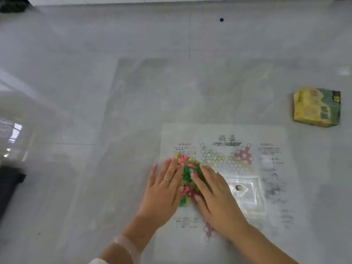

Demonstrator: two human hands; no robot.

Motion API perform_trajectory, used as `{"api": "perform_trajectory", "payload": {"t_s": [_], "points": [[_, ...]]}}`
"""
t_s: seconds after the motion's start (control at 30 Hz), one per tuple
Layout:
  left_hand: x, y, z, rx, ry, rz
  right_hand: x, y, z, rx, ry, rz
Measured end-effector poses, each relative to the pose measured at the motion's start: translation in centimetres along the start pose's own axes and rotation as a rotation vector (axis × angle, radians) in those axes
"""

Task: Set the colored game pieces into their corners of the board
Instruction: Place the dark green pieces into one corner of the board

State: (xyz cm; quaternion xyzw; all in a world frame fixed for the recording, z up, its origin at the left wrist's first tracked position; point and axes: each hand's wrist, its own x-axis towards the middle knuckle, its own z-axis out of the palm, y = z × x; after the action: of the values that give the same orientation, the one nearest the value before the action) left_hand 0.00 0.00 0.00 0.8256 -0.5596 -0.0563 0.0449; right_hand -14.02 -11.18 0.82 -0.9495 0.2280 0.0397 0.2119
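Nearest, two bare forearms reach in from the bottom edge; the left wrist carries a clear plastic bangle (127, 244). Left hand (162, 191), a thin ring on one finger, lies flat with fingers straight against the left side of a heap of small pink, green and yellow plastic game pieces (187, 178). Right hand (215, 195) lies flat too, fingers straight, against the heap's right side; neither hand grips anything. The heap sits on the left part of a thin white printed paper game board (266, 187), spread on a pale grey glossy tiled floor (76, 187). Board shows rings of circles in tinted triangles, green upper left, pink upper right; black heading and side text too blurred to read. A clear plastic bag holding a small pale cube (239, 187) rests on the board just beside the right hand. Right of the board, well apart, a crumpled yellow and green cardboard box (317, 107) marked "45". Broad open floor left and beyond. Far off, a small dark blue bead (221, 20) near the white wall base (171, 0).
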Motion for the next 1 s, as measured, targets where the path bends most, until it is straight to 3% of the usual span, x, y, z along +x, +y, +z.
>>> {"api": "perform_trajectory", "payload": {"t_s": [0.3,0.5,0.57,0.63,0.7,0.8,0.9,1.0], "points": [[0.2,-1.5,4.4,-0.029,0.159,0.312,0.0,2.9,5.5,-0.055,0.239,-0.12],[0.2,-1.7,5.5,-0.051,0.235,0.363,-0.8,2.7,6.0,0.035,0.298,-0.134],[0.0,-1.7,5.8,-0.027,0.226,0.359,-1.2,2.2,5.4,0.178,0.264,-0.098],[0.1,-1.9,5.5,0.006,0.241,0.33,-1.2,2.1,4.8,0.346,0.28,-0.052],[-0.1,-1.9,5.5,0.038,0.269,0.301,-1.5,2.2,4.7,0.459,0.394,-0.021],[-0.8,-1.4,4.7,-0.061,0.322,0.191,-1.4,2.2,4.1,0.588,0.506,0.061],[-1.8,-0.9,3.6,-0.347,0.433,-0.018,-1.1,1.9,2.7,0.604,0.405,0.145],[-3.5,1.5,1.5,-0.764,0.564,-0.265,-0.6,2.0,1.4,0.421,0.272,0.1]]}}
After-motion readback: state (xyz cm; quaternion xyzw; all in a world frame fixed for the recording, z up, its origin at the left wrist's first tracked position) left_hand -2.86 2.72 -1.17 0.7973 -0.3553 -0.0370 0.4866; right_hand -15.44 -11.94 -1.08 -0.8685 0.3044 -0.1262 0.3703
